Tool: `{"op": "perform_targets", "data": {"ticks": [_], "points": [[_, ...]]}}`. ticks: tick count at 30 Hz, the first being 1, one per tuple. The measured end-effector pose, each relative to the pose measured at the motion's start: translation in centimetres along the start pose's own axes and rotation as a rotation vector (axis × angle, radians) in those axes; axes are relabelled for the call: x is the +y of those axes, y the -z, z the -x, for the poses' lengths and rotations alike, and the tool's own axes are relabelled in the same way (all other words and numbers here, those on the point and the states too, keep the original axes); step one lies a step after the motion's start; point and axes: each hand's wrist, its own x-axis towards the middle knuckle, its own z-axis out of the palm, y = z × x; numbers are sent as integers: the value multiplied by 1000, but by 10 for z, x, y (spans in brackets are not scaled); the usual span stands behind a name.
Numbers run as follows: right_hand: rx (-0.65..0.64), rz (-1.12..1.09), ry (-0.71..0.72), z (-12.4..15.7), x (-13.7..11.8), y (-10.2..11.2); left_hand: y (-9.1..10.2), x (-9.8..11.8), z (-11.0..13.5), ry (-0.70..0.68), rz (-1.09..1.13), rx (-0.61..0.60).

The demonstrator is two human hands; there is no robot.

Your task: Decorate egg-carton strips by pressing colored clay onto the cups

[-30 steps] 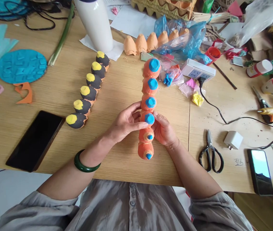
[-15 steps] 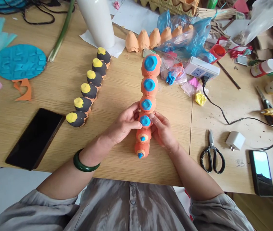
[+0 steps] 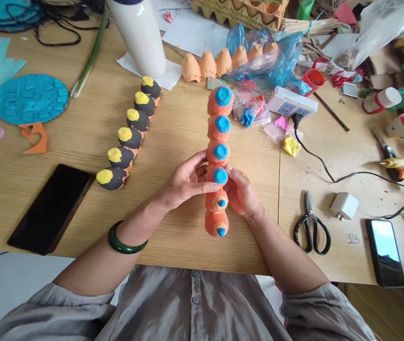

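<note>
I hold the orange strip (image 3: 219, 152) with its long axis near-to-far, left hand (image 3: 185, 181) grasping its left flank, right hand (image 3: 243, 192) its right, neither nearer.

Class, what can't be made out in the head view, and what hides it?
All in the head view:
Left hand and right hand: some fingertips, behind the held orange strip.
White bottle: its top, cut off by the picture's upper edge.
Pale orange strip: its far end, partly covered by the blue plastic bag.
Handwriting: too small to read.
</note>
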Motion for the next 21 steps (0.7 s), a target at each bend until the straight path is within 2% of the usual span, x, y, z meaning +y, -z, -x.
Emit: {"op": "perform_targets", "data": {"ticks": [10, 17, 21], "points": [[-11, 36, 43, 1, 2, -1, -4, 0, -1, 3, -20, 102], [64, 11, 85, 0, 6, -3, -2, 4, 0, 72, -29, 86], [65, 42, 108, 2, 8, -5, -4, 1, 1, 30, -97, 163]]}}
